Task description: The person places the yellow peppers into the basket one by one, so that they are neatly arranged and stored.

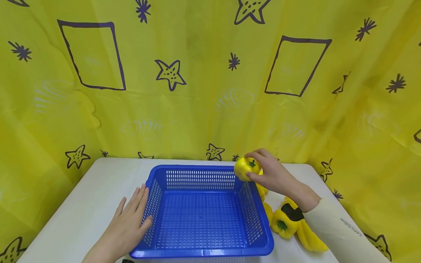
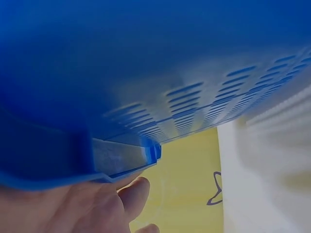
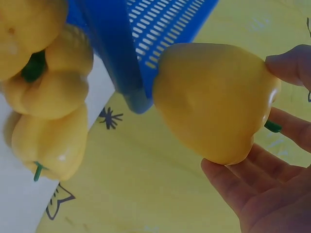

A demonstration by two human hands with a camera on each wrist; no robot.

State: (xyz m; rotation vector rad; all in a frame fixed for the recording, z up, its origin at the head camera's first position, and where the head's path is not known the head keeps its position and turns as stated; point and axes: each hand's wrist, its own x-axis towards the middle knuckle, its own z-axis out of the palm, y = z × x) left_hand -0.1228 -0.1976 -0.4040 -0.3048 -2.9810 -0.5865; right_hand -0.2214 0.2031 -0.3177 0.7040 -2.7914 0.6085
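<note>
My right hand [image 1: 274,175] grips a yellow bell pepper [image 1: 243,168] by its stem end, fingers and thumb spread around it. The pepper overlaps the back right corner of the blue plastic basket [image 1: 204,252] in the head view. Seen from the right wrist, the bell pepper [image 3: 214,102] is beside the basket's rim. My left hand [image 1: 126,223] lies along the basket's left rim with its fingers straight. In the left wrist view its fingers [image 2: 135,198] show just below the basket's edge [image 2: 53,182]. Only perforated floor and walls show inside the basket.
More yellow bell peppers [image 1: 285,223] lie to the right of the basket on the white table [image 1: 108,182], some partly hidden by the basket and my right arm. Beside them is a long yellow ridged piece [image 1: 310,237]. A yellow patterned curtain [image 1: 197,109] encloses the table's back and sides.
</note>
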